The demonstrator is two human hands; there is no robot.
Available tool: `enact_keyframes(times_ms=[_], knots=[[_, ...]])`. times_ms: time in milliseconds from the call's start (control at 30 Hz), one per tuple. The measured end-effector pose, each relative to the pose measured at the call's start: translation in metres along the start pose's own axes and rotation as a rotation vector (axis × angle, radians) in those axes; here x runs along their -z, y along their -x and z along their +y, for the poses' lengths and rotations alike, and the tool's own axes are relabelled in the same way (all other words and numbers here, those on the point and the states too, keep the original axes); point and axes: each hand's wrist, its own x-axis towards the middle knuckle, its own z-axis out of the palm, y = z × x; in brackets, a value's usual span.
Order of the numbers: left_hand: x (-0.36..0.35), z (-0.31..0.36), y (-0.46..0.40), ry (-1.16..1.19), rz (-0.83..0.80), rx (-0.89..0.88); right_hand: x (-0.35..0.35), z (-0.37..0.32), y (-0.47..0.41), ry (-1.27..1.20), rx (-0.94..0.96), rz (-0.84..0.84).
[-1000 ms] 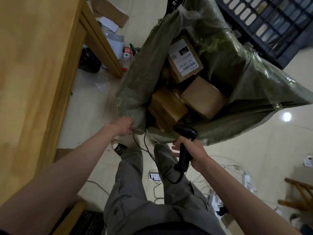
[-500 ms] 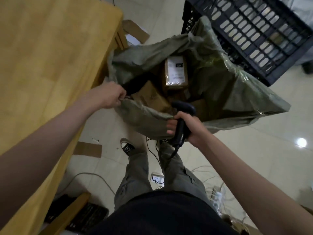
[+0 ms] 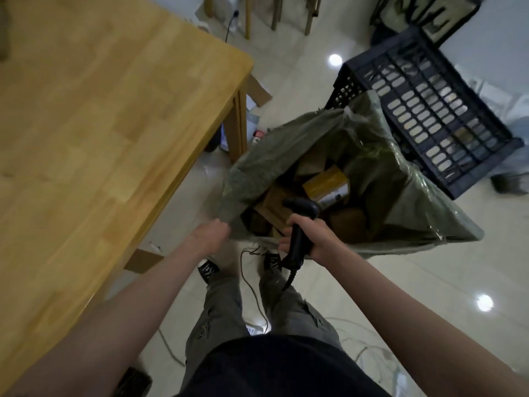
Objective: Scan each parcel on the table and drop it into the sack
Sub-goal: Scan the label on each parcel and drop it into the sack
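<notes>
**Head view: sack loaded, cord loose at your feet**

Your right hand (image 3: 307, 236) is wrapped round the scanner (image 3: 299, 224), just over the sack (image 3: 286, 156). Your left hand (image 3: 210, 234) sits at the sack's near rim, too blurred to tell whether it pinches. Parcels (image 3: 326, 186) lie inside; the table (image 3: 100, 124) looks bare. The scanner cord (image 3: 252, 279) trails between your shoes, so a step could snag it.
</notes>
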Motion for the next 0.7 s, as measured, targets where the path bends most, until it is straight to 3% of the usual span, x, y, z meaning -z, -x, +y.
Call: enact_keyframes(times_ms=[133, 367, 700], knots=[[0.008, -0.016, 0.009, 0.100, -0.090, -0.042, -0.031, -0.014, 0.009, 0.042, 0.029, -0.020], [0.078, -0.103, 0.064, 0.106, 0.102, 0.062, -0.130, -0.050, 0.027, 0.229, 0.114, -0.066], [0.138, -0.265, 0.195, 0.258, 0.312, 0.309, -0.317, -0.113, 0.094, 0.446, 0.336, -0.356]])
